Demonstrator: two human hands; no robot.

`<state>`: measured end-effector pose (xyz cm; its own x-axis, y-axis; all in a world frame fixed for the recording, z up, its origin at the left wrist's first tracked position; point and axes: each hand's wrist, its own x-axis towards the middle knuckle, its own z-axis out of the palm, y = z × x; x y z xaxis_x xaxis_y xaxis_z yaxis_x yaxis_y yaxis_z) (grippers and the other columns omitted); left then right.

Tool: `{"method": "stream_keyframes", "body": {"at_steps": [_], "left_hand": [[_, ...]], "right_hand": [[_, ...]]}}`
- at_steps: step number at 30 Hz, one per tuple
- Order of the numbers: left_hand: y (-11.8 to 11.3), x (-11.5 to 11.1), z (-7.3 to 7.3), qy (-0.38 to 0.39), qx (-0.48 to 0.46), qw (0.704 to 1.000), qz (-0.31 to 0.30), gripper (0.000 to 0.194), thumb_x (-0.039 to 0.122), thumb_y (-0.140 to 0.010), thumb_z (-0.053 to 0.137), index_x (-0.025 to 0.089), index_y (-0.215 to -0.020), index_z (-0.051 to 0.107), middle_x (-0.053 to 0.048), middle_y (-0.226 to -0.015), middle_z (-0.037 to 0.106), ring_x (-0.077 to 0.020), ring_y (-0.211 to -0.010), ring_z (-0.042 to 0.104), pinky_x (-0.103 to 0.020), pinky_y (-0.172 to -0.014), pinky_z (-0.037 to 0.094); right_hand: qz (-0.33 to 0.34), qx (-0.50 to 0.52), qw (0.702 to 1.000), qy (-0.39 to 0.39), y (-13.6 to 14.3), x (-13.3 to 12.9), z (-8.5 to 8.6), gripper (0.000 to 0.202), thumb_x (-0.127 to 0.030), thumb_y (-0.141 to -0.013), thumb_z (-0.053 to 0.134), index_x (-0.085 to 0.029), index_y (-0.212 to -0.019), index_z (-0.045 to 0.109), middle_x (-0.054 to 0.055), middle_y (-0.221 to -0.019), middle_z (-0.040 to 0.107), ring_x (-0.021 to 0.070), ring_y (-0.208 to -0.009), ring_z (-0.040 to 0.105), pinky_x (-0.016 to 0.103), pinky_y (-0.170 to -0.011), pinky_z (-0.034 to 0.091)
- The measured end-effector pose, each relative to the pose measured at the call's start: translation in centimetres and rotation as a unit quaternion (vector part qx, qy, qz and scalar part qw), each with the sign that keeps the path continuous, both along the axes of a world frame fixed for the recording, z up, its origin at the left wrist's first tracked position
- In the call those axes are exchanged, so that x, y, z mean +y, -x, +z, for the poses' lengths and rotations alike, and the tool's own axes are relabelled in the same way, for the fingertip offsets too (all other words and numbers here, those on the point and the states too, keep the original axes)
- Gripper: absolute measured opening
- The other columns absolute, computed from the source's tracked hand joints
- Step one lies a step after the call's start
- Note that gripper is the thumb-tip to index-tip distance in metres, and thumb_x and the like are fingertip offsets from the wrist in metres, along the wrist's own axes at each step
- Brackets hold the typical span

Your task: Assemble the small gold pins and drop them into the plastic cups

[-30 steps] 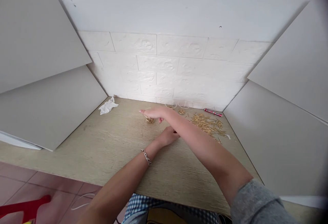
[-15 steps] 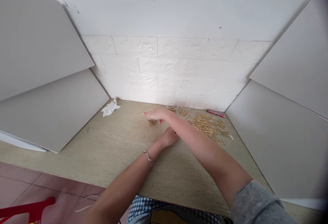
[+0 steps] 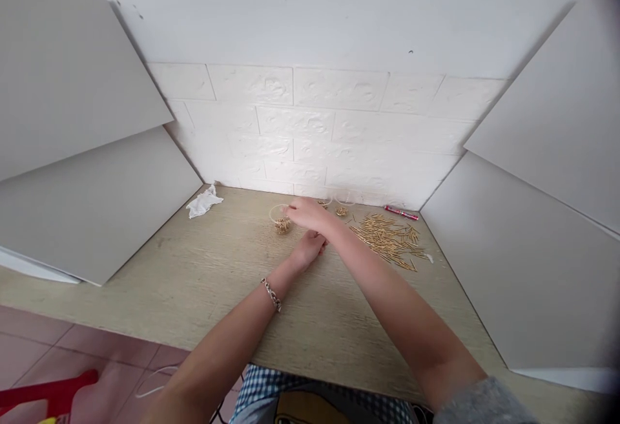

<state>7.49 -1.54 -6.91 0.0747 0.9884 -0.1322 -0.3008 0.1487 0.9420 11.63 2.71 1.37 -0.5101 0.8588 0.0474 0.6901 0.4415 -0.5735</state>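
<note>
A clear cup (image 3: 281,225) with small gold pieces in its bottom stands on the table. My right hand (image 3: 306,212) is at the right side of its rim, fingers pressed together; what they hold, if anything, is too small to tell. Below it, my left hand (image 3: 309,247), with a chain bracelet (image 3: 271,295) at the wrist, is closed near the tabletop. Whatever it grips is hidden by its fingers. The right forearm crosses in front of the left fingertips. Right of both hands lies a spread pile of thin gold pins (image 3: 385,238).
Two more clear cups stand by the wall, one holding gold pieces (image 3: 341,211). A red pen (image 3: 401,212) lies at the back right and a crumpled white tissue (image 3: 205,201) at the back left. Grey boards (image 3: 121,204) flank the table (image 3: 194,288).
My right hand has drawn back to the right from above the cup, uncovering more of its rim. My left hand has shifted slightly left and up. The whole view has shifted slightly.
</note>
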Motion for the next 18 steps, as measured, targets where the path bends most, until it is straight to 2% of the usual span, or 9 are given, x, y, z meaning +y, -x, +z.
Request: {"method": "stream_keyframes", "body": {"at_steps": [2,4,6,10,14,18], "left_hand": [[0.0,0.1,-0.3,0.013,0.006,1.0,-0.028,0.01,0.008,-0.073,0.048,0.015,-0.067,0.053,0.003,-0.048,0.042,-0.0069,-0.045,0.036,-0.022,-0.046,0.022],[-0.1,0.2,-0.5,0.022,-0.028,0.999,-0.033,0.006,0.009,-0.073,0.05,0.015,-0.073,0.052,0.004,-0.051,0.042,-0.006,-0.045,0.036,-0.02,-0.046,0.024],[-0.1,0.3,-0.6,0.03,-0.075,0.996,-0.039,0.007,0.011,-0.072,0.055,0.015,-0.077,0.052,0.005,-0.054,0.044,-0.0052,-0.047,0.039,-0.018,-0.047,0.029],[0.1,0.3,-0.7,0.061,-0.129,0.988,-0.067,0.006,0.012,-0.071,0.059,0.014,-0.076,0.055,0.004,-0.058,0.048,-0.003,-0.048,0.043,-0.014,-0.048,0.035],[0.1,0.2,-0.7,0.114,-0.159,0.977,-0.08,0.013,0.001,-0.074,0.049,0.011,-0.074,0.058,0.0,-0.062,0.054,-0.0039,-0.053,0.049,-0.014,-0.054,0.042],[0.1,0.2,-0.7,0.129,-0.192,0.97,-0.071,0.016,0.002,-0.075,0.048,0.011,-0.068,0.059,-0.002,-0.064,0.056,-0.0054,-0.057,0.052,-0.015,-0.058,0.045]], "right_hand": [[0.0,0.022,0.999,-0.032,-1.6,-1.0,-0.1,0.04,-0.042,-0.084,0.037,-0.017,-0.054,0.046,0.002,-0.057,0.051,0.0123,-0.054,0.047,0.026,-0.054,0.034],[-0.005,0.063,0.995,-0.08,-3.5,-1.9,-0.8,0.037,-0.036,-0.085,0.038,-0.017,-0.056,0.049,0.004,-0.071,0.058,0.0131,-0.066,0.052,0.026,-0.062,0.037],[-0.015,0.099,0.991,-0.092,-5.6,-2.7,-2.0,0.031,-0.03,-0.084,0.04,-0.016,-0.062,0.057,0.004,-0.082,0.061,0.0133,-0.074,0.055,0.026,-0.069,0.039],[-0.036,0.154,0.982,-0.105,-8.9,-4.1,-4.9,0.025,-0.024,-0.083,0.042,-0.017,-0.08,0.066,0.005,-0.089,0.064,0.0145,-0.083,0.057,0.027,-0.075,0.042],[-0.056,0.124,0.98,-0.142,-10.0,-5.1,-6.9,0.026,-0.021,-0.083,0.043,-0.02,-0.095,0.066,0.005,-0.1,0.064,0.0168,-0.093,0.056,0.031,-0.084,0.043],[-0.042,0.045,0.975,-0.214,-9.6,-5.7,-7.5,0.028,-0.022,-0.083,0.043,-0.02,-0.1,0.066,0.006,-0.107,0.063,0.0192,-0.099,0.054,0.034,-0.091,0.039]]}}
